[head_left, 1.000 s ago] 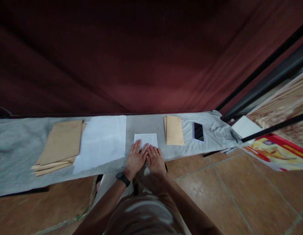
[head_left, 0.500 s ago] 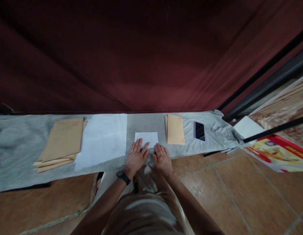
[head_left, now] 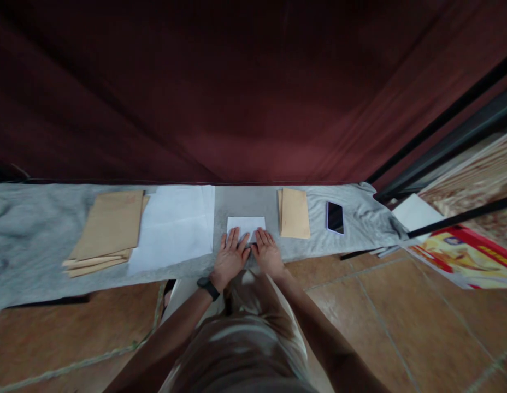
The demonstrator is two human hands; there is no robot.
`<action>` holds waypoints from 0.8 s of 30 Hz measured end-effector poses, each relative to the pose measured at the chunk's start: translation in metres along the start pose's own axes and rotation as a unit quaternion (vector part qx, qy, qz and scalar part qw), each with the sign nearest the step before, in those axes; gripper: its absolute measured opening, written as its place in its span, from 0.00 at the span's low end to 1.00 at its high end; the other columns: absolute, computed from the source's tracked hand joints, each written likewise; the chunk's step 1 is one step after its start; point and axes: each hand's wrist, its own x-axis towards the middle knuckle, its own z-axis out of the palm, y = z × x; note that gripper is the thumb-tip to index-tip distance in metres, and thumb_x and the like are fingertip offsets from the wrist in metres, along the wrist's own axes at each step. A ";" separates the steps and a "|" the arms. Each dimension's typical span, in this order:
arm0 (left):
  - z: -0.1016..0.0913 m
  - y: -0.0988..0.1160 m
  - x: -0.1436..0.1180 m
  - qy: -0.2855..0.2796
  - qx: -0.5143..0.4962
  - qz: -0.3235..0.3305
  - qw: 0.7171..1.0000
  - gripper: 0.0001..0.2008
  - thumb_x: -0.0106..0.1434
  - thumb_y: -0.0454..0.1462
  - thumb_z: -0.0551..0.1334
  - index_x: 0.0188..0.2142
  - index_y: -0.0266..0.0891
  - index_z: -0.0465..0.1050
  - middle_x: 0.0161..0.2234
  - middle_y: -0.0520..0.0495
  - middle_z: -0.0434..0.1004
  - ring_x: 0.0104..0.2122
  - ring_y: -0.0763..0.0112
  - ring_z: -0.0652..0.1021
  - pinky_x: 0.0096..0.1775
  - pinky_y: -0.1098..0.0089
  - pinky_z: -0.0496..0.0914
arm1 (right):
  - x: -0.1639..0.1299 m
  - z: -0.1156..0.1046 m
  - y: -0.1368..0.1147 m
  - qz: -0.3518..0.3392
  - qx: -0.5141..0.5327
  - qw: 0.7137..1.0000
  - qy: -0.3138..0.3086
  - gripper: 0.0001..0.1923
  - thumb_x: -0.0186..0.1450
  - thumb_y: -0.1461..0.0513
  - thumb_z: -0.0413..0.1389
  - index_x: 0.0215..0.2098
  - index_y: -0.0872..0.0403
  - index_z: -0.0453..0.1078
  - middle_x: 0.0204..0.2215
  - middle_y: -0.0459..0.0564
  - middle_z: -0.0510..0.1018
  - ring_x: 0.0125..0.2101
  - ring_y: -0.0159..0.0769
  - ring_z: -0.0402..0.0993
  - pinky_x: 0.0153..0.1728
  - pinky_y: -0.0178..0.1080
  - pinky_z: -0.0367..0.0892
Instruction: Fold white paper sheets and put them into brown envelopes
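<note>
Head camera shows your left hand [head_left: 229, 256] and right hand [head_left: 269, 253] lying flat, fingers spread, on the near edge of a small white folded paper [head_left: 246, 225]; neither hand grips it. That paper sits mid-table on the grey cloth [head_left: 28, 234]. Left of it lies a larger white sheet [head_left: 174, 229], then brown envelopes [head_left: 110, 228]. Right of it sit another envelope stack [head_left: 295, 213] and, probably face-up, a phone [head_left: 335, 217].
</note>
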 end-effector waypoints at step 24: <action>-0.016 0.013 0.007 -0.085 0.016 0.008 0.996 0.26 0.72 0.39 0.49 0.67 0.33 0.60 0.69 0.25 0.53 0.68 0.42 0.58 0.63 0.37 0.51 | 0.025 -0.029 -0.005 -0.005 -0.076 0.989 -0.123 0.21 0.74 0.60 0.49 0.62 0.59 0.67 0.62 0.64 0.69 0.57 0.45 0.71 0.56 0.45 0.67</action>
